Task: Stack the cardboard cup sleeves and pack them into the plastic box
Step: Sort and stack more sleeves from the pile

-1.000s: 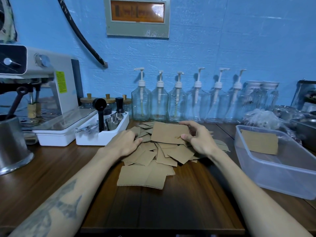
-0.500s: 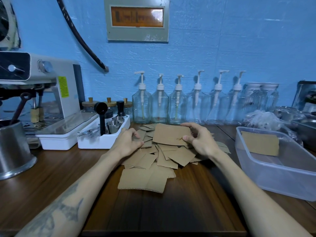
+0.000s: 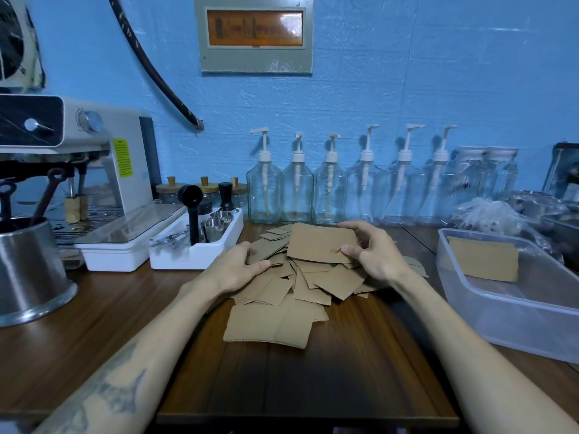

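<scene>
A loose pile of brown cardboard cup sleeves (image 3: 313, 283) lies on the wooden table, in the middle. My right hand (image 3: 372, 255) pinches the right edge of a flat sleeve stack (image 3: 319, 245) held just above the pile. My left hand (image 3: 241, 266) rests on the pile's left side, its fingers curled round the edge of a sleeve there. One larger flattened sleeve (image 3: 272, 327) lies nearest me. A clear plastic box (image 3: 488, 317) stands to the right with a sleeve (image 3: 484, 258) inside it, leaning against its far wall.
A row of glass pump bottles (image 3: 297, 186) lines the blue wall behind the pile. A white tray with metal cups and a black scoop (image 3: 197, 245) stands left, beside an espresso machine (image 3: 78, 170). A steel pitcher (image 3: 25, 270) sits at far left.
My left hand has slid a little to the right along the pile and its fingers have closed on a sleeve. My right hand keeps its hold on the stack.
</scene>
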`<state>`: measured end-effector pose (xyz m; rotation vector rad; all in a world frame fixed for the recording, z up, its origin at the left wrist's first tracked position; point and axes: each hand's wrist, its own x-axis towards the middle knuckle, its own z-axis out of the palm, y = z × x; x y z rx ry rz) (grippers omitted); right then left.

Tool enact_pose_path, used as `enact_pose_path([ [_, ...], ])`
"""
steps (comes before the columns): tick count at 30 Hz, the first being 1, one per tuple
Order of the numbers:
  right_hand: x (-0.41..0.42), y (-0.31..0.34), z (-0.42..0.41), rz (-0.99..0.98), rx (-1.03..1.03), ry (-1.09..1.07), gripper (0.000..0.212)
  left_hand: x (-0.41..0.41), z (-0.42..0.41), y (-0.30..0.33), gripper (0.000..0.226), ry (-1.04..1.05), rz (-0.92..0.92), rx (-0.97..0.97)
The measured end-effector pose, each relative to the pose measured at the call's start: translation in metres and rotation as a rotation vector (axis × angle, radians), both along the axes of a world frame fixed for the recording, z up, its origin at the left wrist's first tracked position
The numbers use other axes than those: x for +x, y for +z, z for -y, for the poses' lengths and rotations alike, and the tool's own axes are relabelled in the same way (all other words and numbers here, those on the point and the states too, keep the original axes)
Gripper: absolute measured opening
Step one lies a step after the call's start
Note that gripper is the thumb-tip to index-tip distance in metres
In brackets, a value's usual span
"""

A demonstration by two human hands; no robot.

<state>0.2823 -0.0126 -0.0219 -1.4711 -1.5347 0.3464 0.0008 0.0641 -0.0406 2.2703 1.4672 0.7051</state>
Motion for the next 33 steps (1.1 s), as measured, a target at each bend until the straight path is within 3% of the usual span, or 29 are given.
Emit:
enact_pose_path([
  [6,0.0,-0.001,-0.001,-0.001,-0.01,-0.007,0.043,0.002,0.001,0.002,0.048,0.0,0.101,0.005],
  [14,0.001,0.0,-0.001,0.012,0.001,-0.011,0.044,-0.002,0.008,0.014,0.069,-0.022,0.301,0.021],
  [18,0.0,0.0,-0.001,0.007,-0.001,-0.008,0.042,0.001,0.012,0.016,0.059,0.018,0.361,0.084],
  [22,0.0,0.0,0.0,0.0,0.003,0.005,0.042,-0.002,0.009,0.021,0.034,0.091,0.552,0.127],
  [28,0.001,-0.001,-0.002,-0.003,0.003,0.019,0.044,-0.004,0.013,0.033,0.031,0.134,0.976,0.112],
  [33,-0.002,0.0,0.001,-0.003,-0.023,0.038,0.041,0.005,0.021,0.03,0.022,-0.037,0.895,0.029],
])
